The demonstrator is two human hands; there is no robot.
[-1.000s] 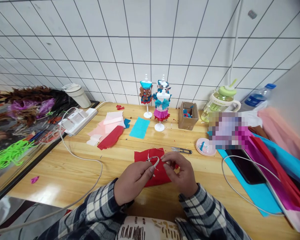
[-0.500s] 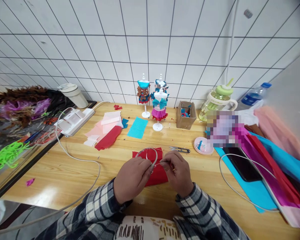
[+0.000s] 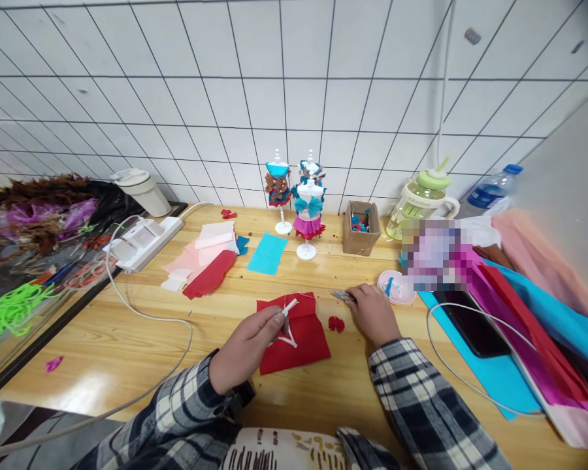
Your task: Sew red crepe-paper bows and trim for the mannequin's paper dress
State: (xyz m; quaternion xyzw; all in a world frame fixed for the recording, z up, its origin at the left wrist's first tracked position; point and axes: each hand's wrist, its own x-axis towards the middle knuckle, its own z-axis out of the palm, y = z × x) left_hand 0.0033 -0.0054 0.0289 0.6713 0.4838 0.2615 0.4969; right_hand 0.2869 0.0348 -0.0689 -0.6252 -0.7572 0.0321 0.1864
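At the left edge of the desk (image 3: 137, 349) there is a heap of bright green cords (image 3: 7, 313). Toward the back left corner stands a white power strip (image 3: 147, 243). To the right of it, pale pink and red cloth pieces (image 3: 208, 274) are overlapping. The left hand (image 3: 249, 343) pinches a thin white strip (image 3: 289, 308) between thumb and forefinger, above a red cloth (image 3: 311, 339), which lies near the middle of the front edge. Three small dressed stands (image 3: 308, 225) are close to the back edge. A small red scrap (image 3: 336, 324) lies just beside the cloth. The right hand (image 3: 375, 316) has its fingers bent at the handle of the snips (image 3: 342, 295); I cannot tell if they are gripping. Just beyond this hand is a pink dish (image 3: 408, 294). A black phone (image 3: 473, 324) lies toward the right edge.
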